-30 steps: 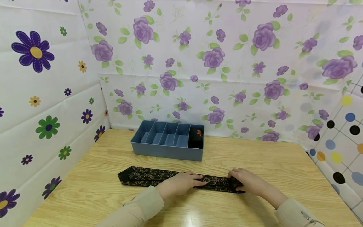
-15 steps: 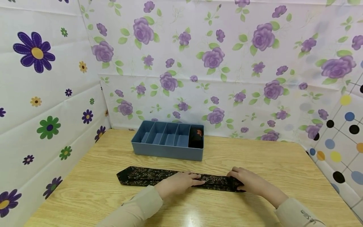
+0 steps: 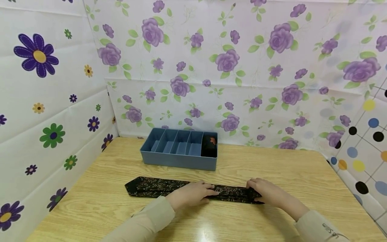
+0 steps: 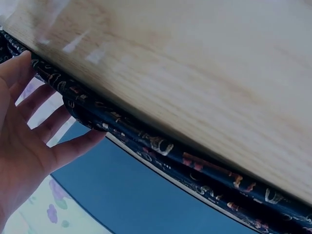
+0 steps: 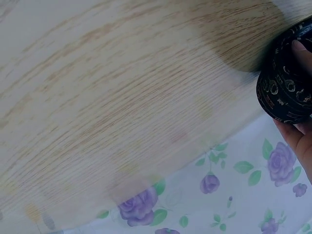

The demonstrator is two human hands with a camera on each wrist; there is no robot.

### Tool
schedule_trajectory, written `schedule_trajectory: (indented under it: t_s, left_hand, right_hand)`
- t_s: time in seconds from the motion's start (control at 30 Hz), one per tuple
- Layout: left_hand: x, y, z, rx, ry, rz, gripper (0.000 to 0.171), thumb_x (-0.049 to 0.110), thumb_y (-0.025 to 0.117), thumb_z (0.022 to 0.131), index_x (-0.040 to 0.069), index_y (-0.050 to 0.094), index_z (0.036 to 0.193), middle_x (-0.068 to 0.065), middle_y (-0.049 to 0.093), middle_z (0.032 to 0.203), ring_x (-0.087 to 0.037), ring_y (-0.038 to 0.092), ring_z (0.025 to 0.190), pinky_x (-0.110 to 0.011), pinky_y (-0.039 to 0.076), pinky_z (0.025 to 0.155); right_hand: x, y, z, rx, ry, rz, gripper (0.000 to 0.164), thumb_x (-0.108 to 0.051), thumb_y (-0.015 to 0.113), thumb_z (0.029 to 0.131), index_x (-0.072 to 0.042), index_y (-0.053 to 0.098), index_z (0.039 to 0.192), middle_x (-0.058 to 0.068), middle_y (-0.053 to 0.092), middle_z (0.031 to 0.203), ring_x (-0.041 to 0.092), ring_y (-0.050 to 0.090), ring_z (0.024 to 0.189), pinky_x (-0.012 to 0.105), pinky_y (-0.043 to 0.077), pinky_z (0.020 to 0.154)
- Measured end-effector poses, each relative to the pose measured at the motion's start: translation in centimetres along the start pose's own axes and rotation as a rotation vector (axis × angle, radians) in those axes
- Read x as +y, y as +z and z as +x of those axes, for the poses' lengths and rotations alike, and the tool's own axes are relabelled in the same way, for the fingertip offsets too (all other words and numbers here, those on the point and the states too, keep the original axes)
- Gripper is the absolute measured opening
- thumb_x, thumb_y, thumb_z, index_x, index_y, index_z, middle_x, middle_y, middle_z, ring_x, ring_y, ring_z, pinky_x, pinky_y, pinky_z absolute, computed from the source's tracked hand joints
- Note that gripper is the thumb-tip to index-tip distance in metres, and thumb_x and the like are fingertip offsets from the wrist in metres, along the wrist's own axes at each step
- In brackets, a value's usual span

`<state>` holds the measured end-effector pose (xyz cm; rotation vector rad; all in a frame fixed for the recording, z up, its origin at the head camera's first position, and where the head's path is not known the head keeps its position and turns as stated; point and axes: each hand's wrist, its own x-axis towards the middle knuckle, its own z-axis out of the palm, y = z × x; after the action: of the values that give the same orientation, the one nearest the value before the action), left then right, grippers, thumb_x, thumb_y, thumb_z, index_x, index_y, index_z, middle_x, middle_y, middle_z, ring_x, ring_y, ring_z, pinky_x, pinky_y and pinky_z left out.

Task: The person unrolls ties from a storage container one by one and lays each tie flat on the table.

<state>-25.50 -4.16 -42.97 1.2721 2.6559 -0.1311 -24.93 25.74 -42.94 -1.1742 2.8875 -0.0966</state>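
Observation:
A black necktie with a small gold and reddish pattern lies lengthwise across the table, its pointed wide end at the left. My left hand rests on the middle of the tie. In the left wrist view, the spread, fairly straight fingers of that left hand touch the tie's edges. At the tie's right end, my right hand grips a rolled or folded part. The right wrist view shows this curved roll of necktie, with fingers of the right hand on it; most of that hand is out of frame.
Behind the tie stands a blue divided box with several compartments. Its rightmost one holds a dark folded or rolled item with an orange leaf-like mark. Flowered cloth hangs at the back of the wooden table and along its sides.
My right hand has shifted very slightly to the right at the rolled end. The left hand stays on the middle of the necktie, and the box has not moved.

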Motion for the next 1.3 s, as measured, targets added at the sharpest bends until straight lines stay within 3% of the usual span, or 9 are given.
schedule_trajectory:
  t_s: [0.23, 0.37, 0.67, 0.93, 1.3]
  left_hand:
    - [0.1, 0.5, 0.3, 0.047, 0.005, -0.022, 0.044, 0.036, 0.052, 0.096, 0.034, 0.046, 0.139, 0.005, 0.048, 0.139, -0.021, 0.05, 0.124, -0.04, 0.05, 0.093]
    - [0.1, 0.5, 0.4, 0.038, -0.003, -0.041, 0.043, 0.036, 0.052, 0.096, 0.035, 0.046, 0.139, 0.005, 0.048, 0.139, -0.021, 0.049, 0.124, -0.04, 0.05, 0.094]
    - [0.0, 0.3, 0.3, 0.014, -0.009, -0.058, 0.044, 0.035, 0.052, 0.096, 0.036, 0.044, 0.139, 0.005, 0.046, 0.142, -0.021, 0.048, 0.126, -0.037, 0.048, 0.097]
    - [0.0, 0.1, 0.2, -0.021, -0.012, -0.049, 0.047, 0.037, 0.052, 0.095, 0.037, 0.042, 0.141, 0.005, 0.042, 0.145, -0.022, 0.045, 0.13, -0.038, 0.046, 0.1]
    - [-0.1, 0.2, 0.2, -0.016, -0.003, -0.065, 0.047, 0.036, 0.053, 0.095, 0.038, 0.042, 0.141, 0.004, 0.042, 0.145, -0.022, 0.044, 0.13, -0.039, 0.046, 0.1]
  right_hand:
    - [0.1, 0.1, -0.1, 0.016, -0.036, 0.007, 0.039, -0.011, 0.08, 0.073, -0.008, 0.064, 0.108, 0.004, 0.059, 0.101, 0.023, 0.061, 0.09, 0.033, 0.054, 0.075]
    - [0.3, 0.2, -0.2, 0.021, -0.054, -0.006, 0.036, -0.012, 0.08, 0.072, -0.01, 0.065, 0.105, 0.003, 0.059, 0.099, 0.021, 0.06, 0.088, 0.031, 0.054, 0.074]
    - [0.7, 0.4, -0.7, -0.003, -0.005, 0.02, 0.041, -0.018, 0.08, 0.074, -0.012, 0.058, 0.108, 0.003, 0.061, 0.106, 0.024, 0.06, 0.096, 0.039, 0.053, 0.08]
    - [0.9, 0.5, -0.9, 0.016, -0.013, -0.013, 0.035, -0.022, 0.077, 0.077, -0.013, 0.054, 0.101, 0.0, 0.062, 0.097, 0.018, 0.062, 0.085, 0.035, 0.054, 0.072]
    - [1.5, 0.6, -1.5, 0.052, -0.072, 0.034, 0.032, -0.019, 0.076, 0.078, -0.011, 0.066, 0.107, 0.0, 0.058, 0.099, 0.016, 0.06, 0.087, 0.029, 0.053, 0.072]
